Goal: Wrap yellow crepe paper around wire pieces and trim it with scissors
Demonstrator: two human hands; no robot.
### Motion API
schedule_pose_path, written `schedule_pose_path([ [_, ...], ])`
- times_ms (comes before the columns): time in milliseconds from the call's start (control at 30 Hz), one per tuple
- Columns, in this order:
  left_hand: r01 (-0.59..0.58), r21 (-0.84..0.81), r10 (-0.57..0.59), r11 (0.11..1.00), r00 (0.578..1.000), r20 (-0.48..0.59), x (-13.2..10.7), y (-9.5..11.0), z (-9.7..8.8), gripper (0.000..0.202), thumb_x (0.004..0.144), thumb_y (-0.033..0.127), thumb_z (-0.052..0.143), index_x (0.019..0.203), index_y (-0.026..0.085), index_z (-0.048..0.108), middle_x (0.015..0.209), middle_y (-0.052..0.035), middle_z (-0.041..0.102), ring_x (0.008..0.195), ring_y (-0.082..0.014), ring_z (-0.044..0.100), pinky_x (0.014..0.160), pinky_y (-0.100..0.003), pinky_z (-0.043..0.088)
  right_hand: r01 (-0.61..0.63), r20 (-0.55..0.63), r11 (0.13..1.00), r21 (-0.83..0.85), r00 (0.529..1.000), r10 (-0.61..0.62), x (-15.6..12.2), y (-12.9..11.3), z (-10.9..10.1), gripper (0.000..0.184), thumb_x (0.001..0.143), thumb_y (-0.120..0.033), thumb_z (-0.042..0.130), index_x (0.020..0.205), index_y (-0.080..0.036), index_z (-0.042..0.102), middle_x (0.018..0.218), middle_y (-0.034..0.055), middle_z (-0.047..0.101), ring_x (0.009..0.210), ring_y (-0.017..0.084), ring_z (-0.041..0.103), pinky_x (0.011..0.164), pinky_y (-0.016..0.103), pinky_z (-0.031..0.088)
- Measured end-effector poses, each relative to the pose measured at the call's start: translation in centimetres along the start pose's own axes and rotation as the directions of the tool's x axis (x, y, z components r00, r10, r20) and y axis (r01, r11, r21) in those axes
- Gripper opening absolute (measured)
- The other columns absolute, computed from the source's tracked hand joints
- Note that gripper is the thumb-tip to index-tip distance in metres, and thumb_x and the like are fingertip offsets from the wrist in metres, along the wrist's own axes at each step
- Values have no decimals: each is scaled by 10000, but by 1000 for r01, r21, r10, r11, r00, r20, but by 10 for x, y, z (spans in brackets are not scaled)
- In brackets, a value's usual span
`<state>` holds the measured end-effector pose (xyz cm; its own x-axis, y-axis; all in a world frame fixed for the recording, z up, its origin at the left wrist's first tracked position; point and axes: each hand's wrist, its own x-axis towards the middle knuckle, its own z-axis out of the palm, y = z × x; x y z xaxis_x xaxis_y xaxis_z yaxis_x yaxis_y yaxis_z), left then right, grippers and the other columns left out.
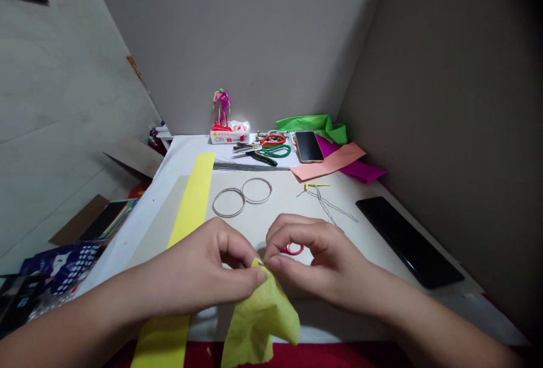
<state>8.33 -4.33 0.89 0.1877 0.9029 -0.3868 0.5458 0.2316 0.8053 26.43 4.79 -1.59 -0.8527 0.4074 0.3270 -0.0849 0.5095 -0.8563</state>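
A piece of yellow crepe paper (263, 317) hangs down over the table's front edge, its top corner pinched between both hands. My left hand (212, 266) grips it with thumb and forefinger. Close against it, the fingertips of my right hand (314, 255) are pinched at the same corner; whatever else they hold there is too small to make out. Behind the right fingers shows a red ring-shaped handle (294, 249), mostly hidden. Under my left wrist runs a long yellow paper strip (190, 204). Beyond the right hand lies a twisted wire figure (324, 198) with some yellow wrapping at its top.
Two wire rings (229, 203) lie mid-table. Farther back are scissors (275, 149), thin wires (250, 167), a phone (309, 147) and green paper (314, 124). A wrapped figure (222, 105) stands on a small box (229, 135). A black slab (407, 241) lies at right.
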Motion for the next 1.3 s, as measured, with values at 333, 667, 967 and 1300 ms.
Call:
schedule_pose_path([
  [333, 6, 5, -6, 1000, 998, -64, 1, 1, 0, 274, 813, 306, 519, 646, 121, 633, 558, 44, 359, 551, -90, 309, 492, -201, 265, -12, -63, 1000, 16, 998, 13, -1, 1, 6, 119, 766, -23, 592, 739, -136, 617, 768, 9, 603, 707, 95, 552, 661, 199, 440],
  [667, -99, 87, 112, 991, 982, -152, 2, 4, 5, 240, 785, 197, 497, 565, 127, 563, 537, 50, 385, 544, -74, 337, 500, -176, 285, 77, -190, 988, -134, 976, -102, -3, -2, 13, 62, 785, -97, 603, 743, -138, 622, 727, 26, 590, 700, 124, 539, 666, 256, 420],
  [967, -65, 104, 82, 993, 981, -178, 0, 7, 1, 261, 818, 254, 515, 653, 131, 675, 587, 11, 543, 591, -110, 445, 548, -205, 351, -31, -300, 990, -140, 954, -12, 0, 8, 13, 133, 727, -64, 548, 678, -185, 523, 701, -6, 553, 649, 119, 521, 603, 236, 411],
  [1300, -113, -104, 69, 988, 933, -353, -13, 3, -18, 243, 822, 391, 616, 775, 190, 745, 778, -4, 708, 709, -141, 580, 616, -198, 439, -299, -469, 952, -71, 852, 232, 11, 36, -3, 75, 784, -212, 532, 718, -186, 558, 728, -5, 591, 715, 150, 559, 685, 264, 439],
])
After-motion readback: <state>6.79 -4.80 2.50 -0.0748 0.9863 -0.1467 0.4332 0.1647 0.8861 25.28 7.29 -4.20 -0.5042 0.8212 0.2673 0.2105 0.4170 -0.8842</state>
